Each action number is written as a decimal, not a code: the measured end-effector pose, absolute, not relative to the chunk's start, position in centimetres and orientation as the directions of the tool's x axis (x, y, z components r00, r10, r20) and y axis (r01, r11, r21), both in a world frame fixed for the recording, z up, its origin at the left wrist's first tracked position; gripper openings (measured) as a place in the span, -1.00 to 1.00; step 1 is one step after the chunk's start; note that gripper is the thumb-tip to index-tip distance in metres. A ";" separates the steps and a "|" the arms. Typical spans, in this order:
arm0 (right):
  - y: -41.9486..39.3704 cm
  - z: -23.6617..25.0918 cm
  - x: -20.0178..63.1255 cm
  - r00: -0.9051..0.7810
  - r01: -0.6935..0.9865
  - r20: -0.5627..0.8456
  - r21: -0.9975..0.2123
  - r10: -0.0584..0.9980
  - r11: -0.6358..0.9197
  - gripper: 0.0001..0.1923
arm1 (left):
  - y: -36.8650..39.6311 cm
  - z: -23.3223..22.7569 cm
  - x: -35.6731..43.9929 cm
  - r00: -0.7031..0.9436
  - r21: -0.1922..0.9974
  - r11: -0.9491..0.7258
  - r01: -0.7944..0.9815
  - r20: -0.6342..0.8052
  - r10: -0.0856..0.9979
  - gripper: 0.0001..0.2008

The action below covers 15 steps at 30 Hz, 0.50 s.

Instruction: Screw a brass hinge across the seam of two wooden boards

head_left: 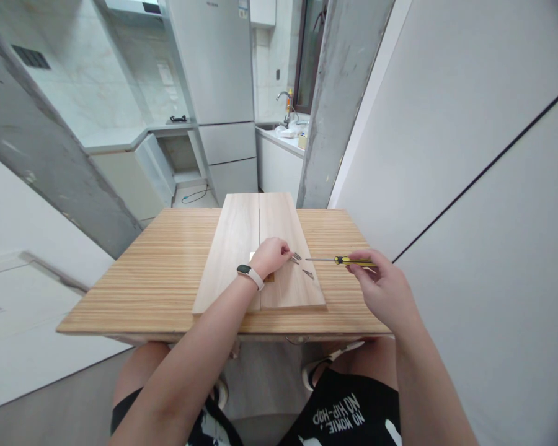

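Two pale wooden boards [242, 235] lie side by side on a striped wooden table [167, 266]. My left hand [270, 255], with a watch on the wrist, rests on the boards and pinches small dark screws [296, 256] at its fingertips. Under that hand a small metal hinge [253, 256] partly shows across the seam. One more screw [308, 273] lies loose on the right board. My right hand [382, 286] holds a yellow-and-black screwdriver [348, 261], its shaft pointing left toward the screws, the tip a short way from them.
A white wall [469, 186] runs close along the table's right side. A concrete pillar [339, 105] stands behind the table. Beyond it is a kitchen with a fridge [214, 68], a counter and a sink tap [286, 102]. My knees are under the table's near edge.
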State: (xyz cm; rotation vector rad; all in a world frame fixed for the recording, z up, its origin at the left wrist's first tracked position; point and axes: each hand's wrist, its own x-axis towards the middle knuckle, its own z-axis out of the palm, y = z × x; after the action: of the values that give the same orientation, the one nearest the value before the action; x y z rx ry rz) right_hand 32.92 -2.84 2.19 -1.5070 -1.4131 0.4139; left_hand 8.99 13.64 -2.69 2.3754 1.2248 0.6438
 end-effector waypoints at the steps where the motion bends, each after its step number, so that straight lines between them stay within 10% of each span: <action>1: -2.8 2.2 32.8 0.265 0.548 0.358 -0.820 0.896 0.166 -0.83 | 13.6 -2.6 8.8 0.504 0.540 -0.537 0.648 0.224 0.834 -0.79; 15: 1.4 4.3 25.4 0.299 0.017 0.389 -0.915 0.871 0.403 -0.72 | 13.1 -3.0 -2.8 0.256 0.758 -0.368 0.538 0.269 0.928 -0.82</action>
State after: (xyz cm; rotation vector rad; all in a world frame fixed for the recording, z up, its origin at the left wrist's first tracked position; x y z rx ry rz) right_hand 25.37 1.40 4.26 -1.0011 -1.1254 0.7155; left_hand -2.78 13.07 -2.98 2.0060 1.3261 0.9689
